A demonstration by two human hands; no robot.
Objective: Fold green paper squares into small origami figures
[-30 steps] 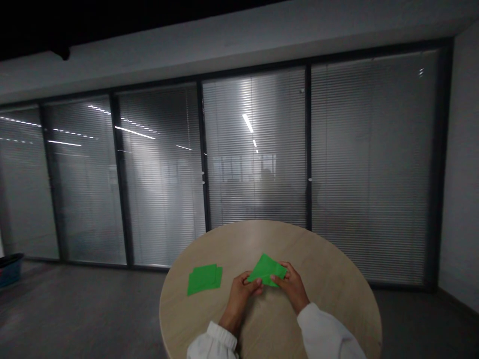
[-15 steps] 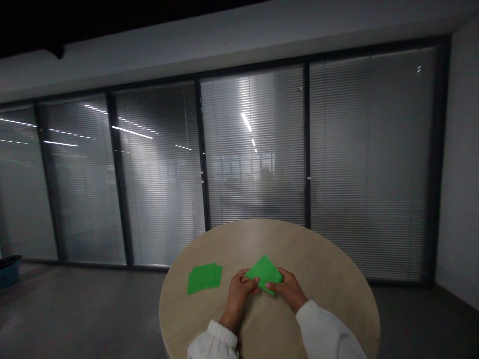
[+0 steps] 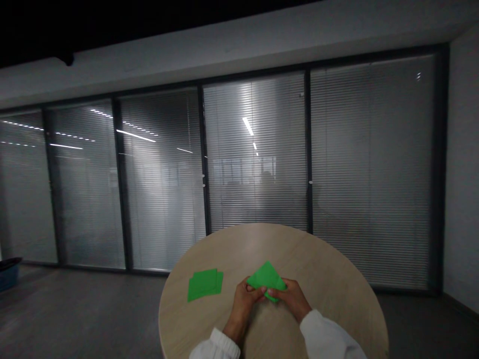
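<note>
A green sheet of paper (image 3: 267,277) is held between both hands over the round table, one corner pointing away from me. My left hand (image 3: 247,299) grips its left side, thumb on top near the lower middle. On the right side, my right hand (image 3: 291,296) pinches the paper, its thumb close to the left thumb. The fingers beneath the sheet are mostly hidden. The lower part of the paper looks folded, though the thumbs cover some of it. Left of the hands, several green paper sheets (image 3: 205,283) lie in a loose, overlapping stack.
The round wooden table (image 3: 198,329) stands before a glass partition with blinds (image 3: 258,199) and dark frames. A blue bin (image 3: 9,274) is on the grey floor at far left. A white wall (image 3: 462,174) rises on the right.
Both thumbs have moved closer together along the lower part of the green paper. The camera view has shifted slightly; the stack stays where it lay.
</note>
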